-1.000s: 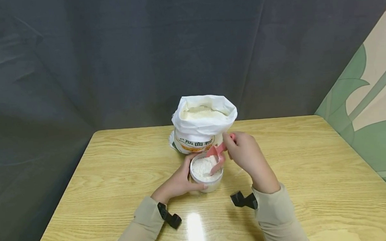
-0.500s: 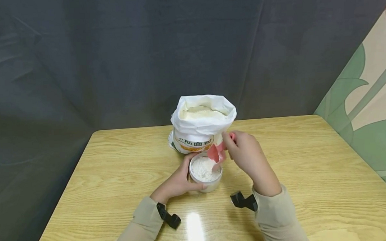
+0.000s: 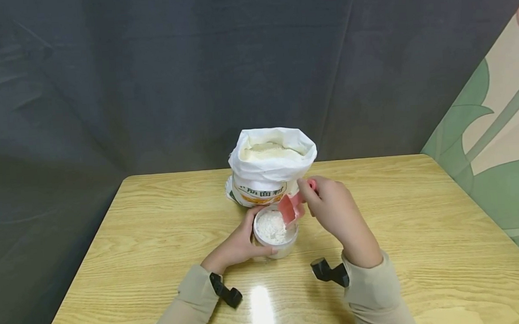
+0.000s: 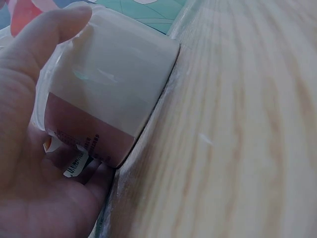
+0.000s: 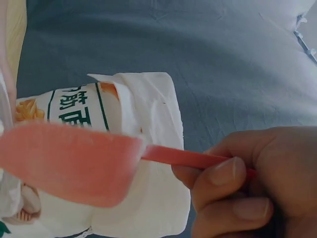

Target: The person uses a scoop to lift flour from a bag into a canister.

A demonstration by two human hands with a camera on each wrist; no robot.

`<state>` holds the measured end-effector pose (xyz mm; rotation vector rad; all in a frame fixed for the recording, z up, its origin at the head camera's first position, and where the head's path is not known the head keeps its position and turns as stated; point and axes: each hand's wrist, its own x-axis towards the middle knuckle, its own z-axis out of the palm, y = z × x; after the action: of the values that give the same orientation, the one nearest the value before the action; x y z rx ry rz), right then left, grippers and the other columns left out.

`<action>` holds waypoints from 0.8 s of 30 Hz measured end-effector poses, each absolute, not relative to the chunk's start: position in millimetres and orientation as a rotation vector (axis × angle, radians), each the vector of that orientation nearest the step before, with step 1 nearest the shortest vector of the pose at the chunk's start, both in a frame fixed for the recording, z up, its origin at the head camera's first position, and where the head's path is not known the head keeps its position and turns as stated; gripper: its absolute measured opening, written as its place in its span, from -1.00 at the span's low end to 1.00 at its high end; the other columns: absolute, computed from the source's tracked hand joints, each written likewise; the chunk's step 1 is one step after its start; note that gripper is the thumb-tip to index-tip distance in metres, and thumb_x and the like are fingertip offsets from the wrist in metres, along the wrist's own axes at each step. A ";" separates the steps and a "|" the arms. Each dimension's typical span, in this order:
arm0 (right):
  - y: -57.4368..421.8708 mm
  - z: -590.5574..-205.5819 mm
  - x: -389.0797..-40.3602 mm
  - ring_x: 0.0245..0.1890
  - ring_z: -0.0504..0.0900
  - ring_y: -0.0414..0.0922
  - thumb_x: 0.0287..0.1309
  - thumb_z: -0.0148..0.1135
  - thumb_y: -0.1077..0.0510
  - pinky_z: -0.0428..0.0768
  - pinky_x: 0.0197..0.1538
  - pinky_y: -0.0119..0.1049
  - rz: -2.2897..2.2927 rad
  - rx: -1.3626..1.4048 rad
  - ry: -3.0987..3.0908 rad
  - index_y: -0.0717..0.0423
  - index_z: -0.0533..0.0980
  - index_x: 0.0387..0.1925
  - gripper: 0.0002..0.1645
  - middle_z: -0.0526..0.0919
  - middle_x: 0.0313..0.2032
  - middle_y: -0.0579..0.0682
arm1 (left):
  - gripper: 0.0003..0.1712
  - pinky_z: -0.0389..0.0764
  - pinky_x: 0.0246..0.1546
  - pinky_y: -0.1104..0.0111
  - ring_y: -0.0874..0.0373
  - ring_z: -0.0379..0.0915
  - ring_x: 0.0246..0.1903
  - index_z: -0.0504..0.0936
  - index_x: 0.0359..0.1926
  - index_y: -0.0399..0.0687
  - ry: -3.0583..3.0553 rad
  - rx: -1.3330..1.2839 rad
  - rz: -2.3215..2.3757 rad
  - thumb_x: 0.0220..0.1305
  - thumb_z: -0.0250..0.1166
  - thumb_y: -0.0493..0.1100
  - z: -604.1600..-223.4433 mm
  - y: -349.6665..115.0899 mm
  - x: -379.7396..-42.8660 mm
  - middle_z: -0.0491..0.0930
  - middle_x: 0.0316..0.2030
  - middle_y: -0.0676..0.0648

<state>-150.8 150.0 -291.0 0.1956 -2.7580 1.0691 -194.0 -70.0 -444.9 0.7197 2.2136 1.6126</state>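
Observation:
A round clear jar (image 3: 282, 250) of white flour (image 3: 272, 227) stands on the table, and my left hand (image 3: 241, 242) grips it round its left side. In the left wrist view the jar (image 4: 116, 64) shows a brownish label low on its wall, with the thumb at its rim. My right hand (image 3: 331, 205) holds a pink scoop (image 3: 291, 209) by the handle, its bowl tilted over the jar's right rim. The right wrist view shows the scoop (image 5: 74, 161) from outside, its handle between thumb and fingers. Just behind the jar is an open flour bag (image 3: 268, 169).
The wooden table (image 3: 166, 219) extends to both sides of the hands. A dark cloth (image 3: 195, 78) hangs behind its far edge. A patterned wall (image 3: 498, 161) with leaf shapes is at the right.
The scoop has turned and risen slightly from the flour, its bowl now tipped at the jar's right rim. My left hand and the jar have hardly moved.

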 end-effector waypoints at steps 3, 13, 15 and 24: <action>153.6 -290.6 -152.2 -0.65 0.37 -0.08 0.51 -0.04 0.04 0.38 -0.51 -0.20 1.102 0.182 -2.757 0.10 0.40 -0.62 -0.49 0.41 -0.72 -0.05 | 0.21 0.05 0.45 -0.01 0.01 0.01 0.48 0.00 0.53 0.13 2.211 0.719 1.618 0.02 0.62 -0.10 -444.2 -69.9 -193.6 0.10 0.49 -0.06; 176.5 -294.6 -161.6 -0.65 0.28 -0.07 0.53 -0.07 -0.07 0.25 -0.54 -0.25 1.284 0.096 -2.715 0.16 0.42 -0.62 -0.40 0.42 -0.71 -0.01 | 0.20 0.07 0.44 0.01 0.01 0.02 0.47 0.01 0.52 0.16 2.205 0.718 1.624 0.02 0.62 -0.12 -445.2 -70.0 -193.6 0.11 0.49 -0.04; 183.3 -295.8 -165.1 -0.66 0.26 -0.10 0.53 -0.08 -0.10 0.23 -0.54 -0.26 1.354 0.067 -2.698 0.17 0.42 -0.63 -0.37 0.41 -0.72 -0.03 | 0.20 0.07 0.44 0.00 0.01 0.02 0.47 0.01 0.52 0.16 2.198 0.723 1.628 0.02 0.62 -0.12 -444.7 -70.2 -193.5 0.11 0.49 -0.05; 228.5 -310.4 -185.4 -0.75 0.18 -0.28 0.57 -0.13 -0.08 0.18 -0.65 -0.38 1.817 -0.041 -2.495 0.10 0.55 -0.56 -0.40 0.37 -0.75 -0.15 | 0.19 0.04 0.44 0.00 0.00 0.01 0.48 0.02 0.52 0.15 2.169 0.748 1.661 0.02 0.61 -0.15 -443.6 -70.3 -193.4 0.11 0.49 -0.04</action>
<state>-185.4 228.5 -310.4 -0.0408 -2.4946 1.8166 -193.4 -70.3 -443.6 0.7477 2.1692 1.6607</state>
